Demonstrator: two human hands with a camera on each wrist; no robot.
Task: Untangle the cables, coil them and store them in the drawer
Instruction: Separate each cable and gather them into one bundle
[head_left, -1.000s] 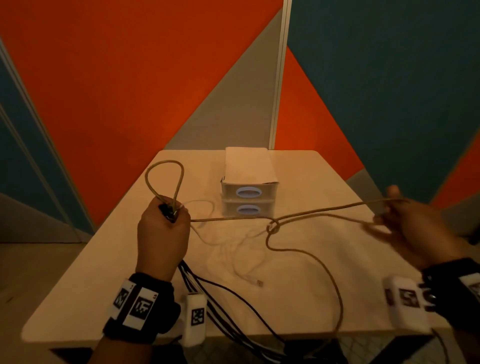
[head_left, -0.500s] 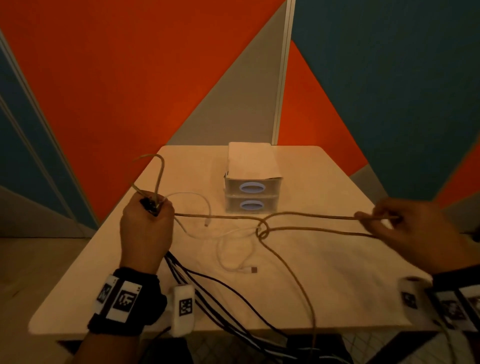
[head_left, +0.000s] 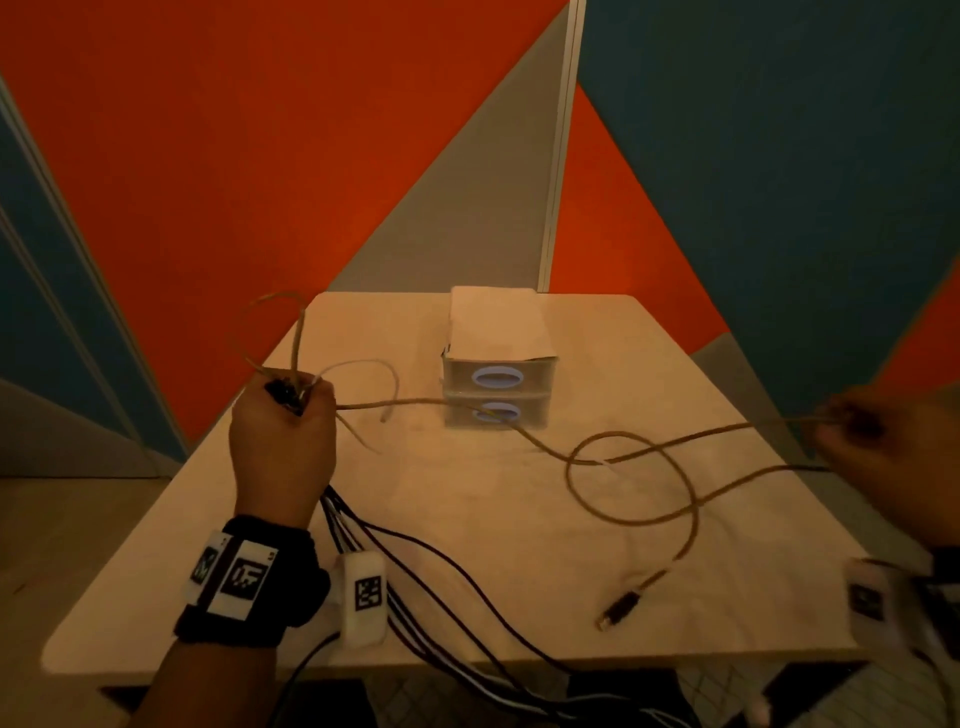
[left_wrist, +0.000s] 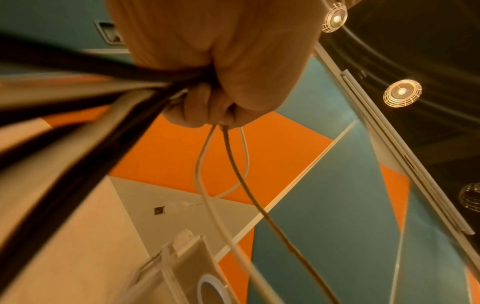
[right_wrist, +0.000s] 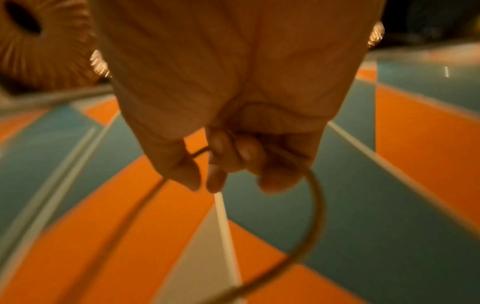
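Over the pale wooden desk (head_left: 467, 571), mid-right, the tan braided cable (head_left: 691, 499) now hangs in one wide, slack loop. A sec ago that same spot was a small tight knot w/ two taut strands running off to the right; the loop has opened out, and the cable's dark plug end (head_left: 621, 613) now lies free on the desk near the front edge. The thin white cable (head_left: 363, 366), earlier spread across the desk middle, is now mostly gathered up by the left hand (head_left: 283, 447).

Meaning, as I judge it: the knot is about undone, tan cable nearly free of the rest; coiling not begun. Both drawers of the small translucent two-drawer box (head_left: 496, 387) at the desk's back look closed, nothing stored yet.

Left hand: fist closed tight around a bundle: tan cable, white cable, plus several black cables (head_left: 415, 571) trailing from under the fist over the front edge. In the left wrist view the tan and white strands come out between the curled fingers (left_wrist: 207, 107) and drop toward the drawer box.

Right hand (head_left: 872, 457): blurred in the head view, out past the desk's right edge. In the right wrist view the thumb and fingers (right_wrist: 223, 148) are curled & pinching the tan cable, which enters at the thumb side and curves out past the outer fingers in an arc below.

Loop itself is well apart from both hands, roughly btwn them, nearer the right.
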